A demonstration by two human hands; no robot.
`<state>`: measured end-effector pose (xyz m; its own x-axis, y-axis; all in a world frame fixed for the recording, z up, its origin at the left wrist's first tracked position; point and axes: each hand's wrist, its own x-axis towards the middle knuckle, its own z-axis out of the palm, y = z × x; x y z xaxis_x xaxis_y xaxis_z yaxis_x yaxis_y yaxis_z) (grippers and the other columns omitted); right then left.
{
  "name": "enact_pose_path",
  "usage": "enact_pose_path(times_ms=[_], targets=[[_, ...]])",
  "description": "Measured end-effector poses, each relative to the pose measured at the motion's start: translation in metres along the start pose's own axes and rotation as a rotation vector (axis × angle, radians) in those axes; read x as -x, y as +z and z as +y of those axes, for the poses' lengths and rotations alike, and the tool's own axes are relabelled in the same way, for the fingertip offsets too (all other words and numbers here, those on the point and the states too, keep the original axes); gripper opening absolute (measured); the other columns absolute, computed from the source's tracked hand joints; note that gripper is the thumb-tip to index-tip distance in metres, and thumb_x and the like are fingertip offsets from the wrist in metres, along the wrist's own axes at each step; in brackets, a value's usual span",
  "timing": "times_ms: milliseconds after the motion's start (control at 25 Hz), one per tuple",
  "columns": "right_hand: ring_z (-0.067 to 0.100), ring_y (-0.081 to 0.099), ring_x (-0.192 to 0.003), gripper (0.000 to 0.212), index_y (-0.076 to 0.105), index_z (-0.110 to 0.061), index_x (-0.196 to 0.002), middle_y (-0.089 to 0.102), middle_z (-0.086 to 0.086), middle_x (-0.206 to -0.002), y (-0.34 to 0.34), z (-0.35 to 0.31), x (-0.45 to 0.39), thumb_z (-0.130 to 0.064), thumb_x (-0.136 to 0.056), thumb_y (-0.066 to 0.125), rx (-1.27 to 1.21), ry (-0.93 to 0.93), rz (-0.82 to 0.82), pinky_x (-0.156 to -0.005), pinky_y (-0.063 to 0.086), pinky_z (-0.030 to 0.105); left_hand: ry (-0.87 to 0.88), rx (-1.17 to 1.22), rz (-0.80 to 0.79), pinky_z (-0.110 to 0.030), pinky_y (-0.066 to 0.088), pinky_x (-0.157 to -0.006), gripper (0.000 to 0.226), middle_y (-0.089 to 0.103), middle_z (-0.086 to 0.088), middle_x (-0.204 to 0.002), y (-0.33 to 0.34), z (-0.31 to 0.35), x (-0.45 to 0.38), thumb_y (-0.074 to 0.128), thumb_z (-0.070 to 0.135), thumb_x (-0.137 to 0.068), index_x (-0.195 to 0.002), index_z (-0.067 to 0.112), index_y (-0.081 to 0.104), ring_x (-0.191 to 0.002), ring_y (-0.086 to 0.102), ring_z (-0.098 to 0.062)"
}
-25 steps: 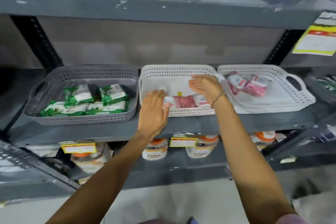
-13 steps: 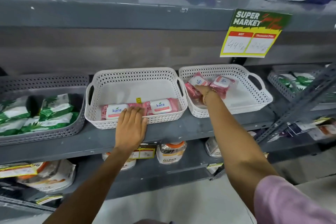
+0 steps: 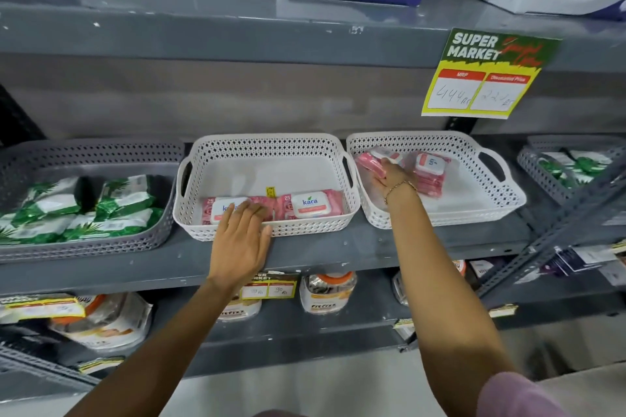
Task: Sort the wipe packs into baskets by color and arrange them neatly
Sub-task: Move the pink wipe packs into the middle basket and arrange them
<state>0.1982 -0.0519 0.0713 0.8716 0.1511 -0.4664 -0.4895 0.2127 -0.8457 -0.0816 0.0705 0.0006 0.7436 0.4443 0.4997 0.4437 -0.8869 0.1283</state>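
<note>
Two pink packs lie along our middle white basket's near wall; our left hand, fingers together, rests flat, hiding part of one. In the right basket, our right hand covers another pink pack; its grip we cannot tell.

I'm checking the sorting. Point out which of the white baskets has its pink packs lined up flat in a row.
The middle white basket, beside the grey basket: its pink wipe packs lie flat, side by side along the front wall. In the right white basket, the packs sit jumbled.
</note>
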Motion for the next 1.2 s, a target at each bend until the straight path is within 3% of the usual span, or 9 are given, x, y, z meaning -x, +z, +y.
enact_pose_path(times_ms=[160, 240, 320, 480, 600, 800, 920, 1040, 1200], targets=[[0.023, 0.065, -0.078, 0.032, 0.056, -0.005, -0.09, 0.07, 0.017, -0.105, 0.009, -0.006, 0.02, -0.024, -0.075, 0.076, 0.106, -0.214, 0.091, -0.066, 0.059, 0.033, -0.05, -0.014, 0.019, -0.043, 0.026, -0.113, 0.047, 0.062, -0.014, -0.122, -0.003, -0.032, 0.004, 0.027, 0.031, -0.097, -0.116, 0.004, 0.06, -0.122, 0.051, -0.032], [0.019, 0.065, -0.067, 0.036, 0.062, -0.002, -0.092, 0.071, 0.013, -0.094, 0.023, -0.001, 0.036, -0.027, -0.072, 0.079, 0.192, -0.288, 0.01, -0.049, 0.055, 0.024, -0.031, -0.006, -0.015, -0.045, 0.029, -0.113, 0.046, 0.062, -0.015, -0.123, -0.001, -0.035, -0.001, 0.029, 0.031, -0.097, -0.117, 0.004, 0.061, -0.123, 0.051, -0.032], [0.015, 0.063, -0.058, 0.027, 0.065, -0.004, -0.082, 0.07, 0.012, -0.087, 0.053, 0.019, 0.058, -0.023, -0.072, 0.08, 0.25, -0.258, -0.156, -0.053, 0.056, 0.025, -0.023, -0.013, -0.028, -0.045, 0.032, -0.111, 0.046, 0.063, -0.015, -0.12, -0.005, -0.037, -0.001, 0.029, 0.031, -0.097, -0.116, 0.004, 0.061, -0.12, 0.053, -0.033], [0.02, 0.067, -0.066, 0.043, 0.062, 0.001, -0.1, 0.071, 0.017, -0.102, 0.107, 0.076, 0.093, -0.026, -0.071, 0.08, 0.451, -0.094, -0.313, -0.066, 0.061, 0.03, -0.029, 0.006, -0.026, -0.044, 0.038, -0.102, 0.04, 0.064, -0.014, -0.11, -0.012, -0.041, 0.004, 0.03, 0.027, -0.098, -0.11, 0.005, 0.061, -0.109, 0.057, -0.034], [0.029, 0.07, -0.094, 0.027, 0.058, -0.013, -0.078, 0.07, 0.015, -0.111, 0.133, 0.1, 0.109, -0.038, -0.081, 0.065, 0.755, -0.195, -0.29, -0.08, 0.057, 0.033, -0.036, 0.056, -0.021, -0.043, 0.041, -0.096, 0.034, 0.064, -0.012, -0.105, -0.014, -0.038, 0.006, 0.034, 0.023, -0.097, -0.106, 0.006, 0.062, -0.103, 0.057, -0.033], [0.033, 0.059, -0.112, 0.038, 0.062, -0.007, -0.115, 0.065, 0.016, -0.12, 0.143, 0.115, 0.122, -0.034, -0.091, 0.048, 1.168, -0.38, -0.306, -0.09, 0.051, 0.036, -0.041, 0.026, -0.016, -0.043, 0.044, -0.102, 0.035, 0.066, -0.015, -0.115, -0.015, -0.041, 0.008, 0.04, 0.021, -0.095, -0.112, 0.003, 0.064, -0.115, 0.059, -0.033], [0.031, 0.066, -0.097, 0.025, 0.067, -0.008, -0.092, 0.07, 0.012, -0.096, 0.133, 0.105, 0.116, -0.029, -0.088, 0.054, 1.108, -0.371, -0.337, -0.078, 0.05, 0.029, -0.067, 0.022, -0.018, -0.042, 0.042, -0.103, 0.037, 0.066, -0.014, -0.116, -0.014, -0.04, 0.007, 0.037, 0.023, -0.096, -0.112, 0.003, 0.064, -0.116, 0.058, -0.033], [0.025, 0.058, -0.072, 0.029, 0.054, -0.013, -0.055, 0.059, 0.007, -0.063, 0.111, 0.08, 0.098, -0.017, -0.084, 0.053, 0.98, -0.393, -0.286, -0.063, 0.045, 0.023, -0.095, 0.0, -0.019, -0.043, 0.038, -0.108, 0.041, 0.065, -0.014, -0.12, -0.012, -0.035, 0.006, 0.034, 0.026, -0.097, -0.115, 0.003, 0.063, -0.121, 0.055, -0.032], [0.023, 0.06, -0.078, 0.019, 0.071, -0.007, -0.081, 0.069, 0.014, -0.084, 0.065, 0.04, 0.062, -0.017, -0.082, 0.055, 0.75, -0.415, -0.14, -0.08, 0.054, 0.039, -0.033, -0.002, -0.036, -0.044, 0.034, -0.111, 0.045, 0.063, -0.012, -0.125, -0.007, -0.002, -0.006, 0.03, 0.029, -0.098, -0.12, 0.004, 0.06, -0.123, 0.053, -0.031]])
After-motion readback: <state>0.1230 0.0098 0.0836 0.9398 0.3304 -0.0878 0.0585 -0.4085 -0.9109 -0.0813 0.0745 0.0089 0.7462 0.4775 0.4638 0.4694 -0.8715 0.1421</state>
